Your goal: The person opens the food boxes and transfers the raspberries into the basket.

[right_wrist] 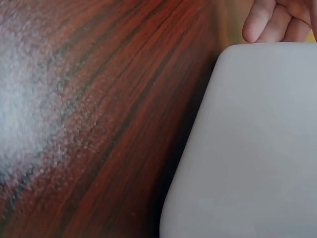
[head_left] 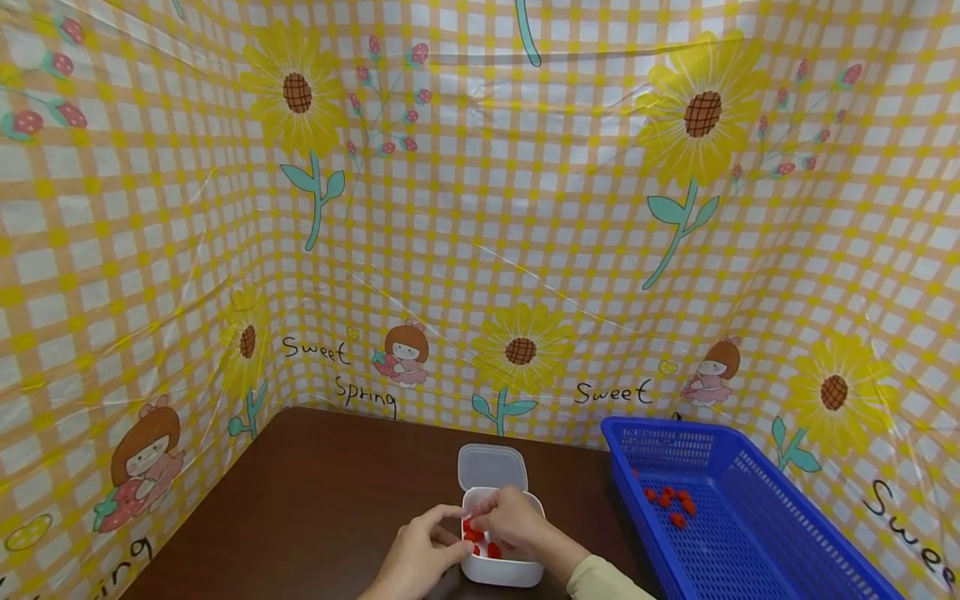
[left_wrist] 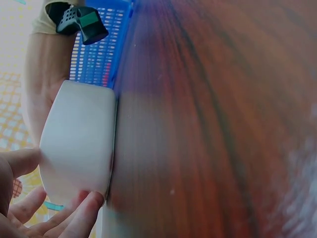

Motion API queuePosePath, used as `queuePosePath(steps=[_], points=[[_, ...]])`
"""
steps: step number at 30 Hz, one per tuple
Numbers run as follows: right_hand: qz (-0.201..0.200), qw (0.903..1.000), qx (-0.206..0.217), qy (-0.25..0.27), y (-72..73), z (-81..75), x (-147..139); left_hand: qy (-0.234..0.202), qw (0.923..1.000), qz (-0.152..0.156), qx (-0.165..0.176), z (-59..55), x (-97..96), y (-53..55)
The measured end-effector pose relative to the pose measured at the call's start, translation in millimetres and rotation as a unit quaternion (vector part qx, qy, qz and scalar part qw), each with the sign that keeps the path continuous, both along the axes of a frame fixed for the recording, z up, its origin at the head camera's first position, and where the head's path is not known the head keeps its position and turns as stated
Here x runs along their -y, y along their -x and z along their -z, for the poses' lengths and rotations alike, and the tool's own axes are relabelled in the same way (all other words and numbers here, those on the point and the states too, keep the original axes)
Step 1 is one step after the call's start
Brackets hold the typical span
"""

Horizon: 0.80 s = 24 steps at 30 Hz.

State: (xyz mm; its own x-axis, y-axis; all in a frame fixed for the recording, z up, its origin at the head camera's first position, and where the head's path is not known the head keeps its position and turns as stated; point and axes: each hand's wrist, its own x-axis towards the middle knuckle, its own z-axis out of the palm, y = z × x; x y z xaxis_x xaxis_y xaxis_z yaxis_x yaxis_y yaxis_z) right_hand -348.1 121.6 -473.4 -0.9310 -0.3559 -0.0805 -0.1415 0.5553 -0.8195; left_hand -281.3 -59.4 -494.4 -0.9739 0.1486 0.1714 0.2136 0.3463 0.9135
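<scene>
A white box (head_left: pixel 502 572) with its pale translucent lid (head_left: pixel 492 468) folded back stands on the dark table. Several small red pieces (head_left: pixel 493 550) lie inside; they are too small for me to tell their kind. My left hand (head_left: pixel 423 550) holds the box's left side, its thumb and fingers spread along the wall; the left wrist view shows those fingers (left_wrist: pixel 84 218) against the white box (left_wrist: pixel 79 139). Over the rim reaches my right hand (head_left: pixel 513 521), fingers curled, seeming to pinch a red piece (head_left: pixel 471 525). The right wrist view shows mostly the box's outer wall (right_wrist: pixel 247 139).
A blue slotted basket (head_left: pixel 750 500) stands on the right of the table, with several red pieces (head_left: pixel 678 520) toward its left side. Behind and on both sides hangs a checked cloth (head_left: pixel 480 208) with sunflowers. Dark wood tabletop (head_left: pixel 322 500) extends left of the box.
</scene>
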Motion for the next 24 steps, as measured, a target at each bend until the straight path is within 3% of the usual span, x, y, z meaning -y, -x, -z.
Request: queuePosePath(steps=[14,24], points=[[0.003,0.9982,-0.051,-0.031,-0.2,-2.0,3,0.010,0.9999,-0.006,-0.008,-3.6,0.1,-0.3],[0.004,0.9990,-0.041,-0.016,-1.0,5.2,3,0.013,0.9999,-0.006,0.002,-1.0,-1.4,-0.8]])
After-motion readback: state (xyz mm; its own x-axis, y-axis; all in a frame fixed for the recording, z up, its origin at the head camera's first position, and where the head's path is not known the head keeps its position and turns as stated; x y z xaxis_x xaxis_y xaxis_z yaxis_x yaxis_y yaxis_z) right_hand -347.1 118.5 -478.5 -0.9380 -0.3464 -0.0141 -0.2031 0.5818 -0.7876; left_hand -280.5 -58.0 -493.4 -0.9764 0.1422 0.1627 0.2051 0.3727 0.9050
